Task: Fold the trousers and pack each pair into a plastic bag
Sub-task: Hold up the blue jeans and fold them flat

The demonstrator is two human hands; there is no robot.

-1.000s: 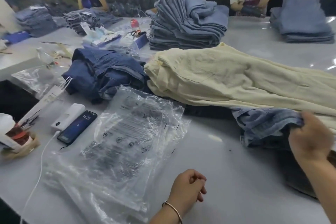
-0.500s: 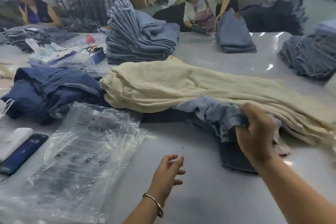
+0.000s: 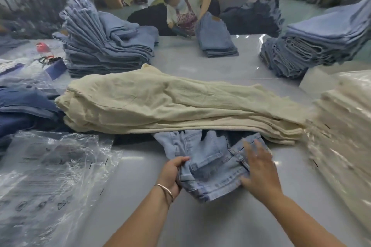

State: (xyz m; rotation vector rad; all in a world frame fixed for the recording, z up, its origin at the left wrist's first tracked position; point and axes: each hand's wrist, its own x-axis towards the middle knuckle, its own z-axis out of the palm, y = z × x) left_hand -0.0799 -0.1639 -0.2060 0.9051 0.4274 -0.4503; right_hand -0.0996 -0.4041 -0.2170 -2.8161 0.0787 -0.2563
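A light blue pair of jeans (image 3: 208, 158) lies on the grey table in front of me, its far part tucked under a pile of cream trousers (image 3: 170, 104). My left hand (image 3: 172, 174) grips the left edge of the jeans with curled fingers. My right hand (image 3: 259, 168) lies flat on the right side of the jeans with its fingers spread; it is blurred. A stack of clear plastic bags (image 3: 50, 176) with black print lies on the table to the left.
Dark blue jeans (image 3: 22, 108) lie crumpled at the left. Tall stacks of folded light jeans (image 3: 104, 40) stand at the back left and back right (image 3: 313, 46). Bagged cream trousers (image 3: 345, 130) are piled at the right. A person (image 3: 186, 10) works at the table's far side.
The jeans have come out from under the cream pile toward me. My left hand has risen from the table and taken their left edge. My right hand has let go and flattened on them.
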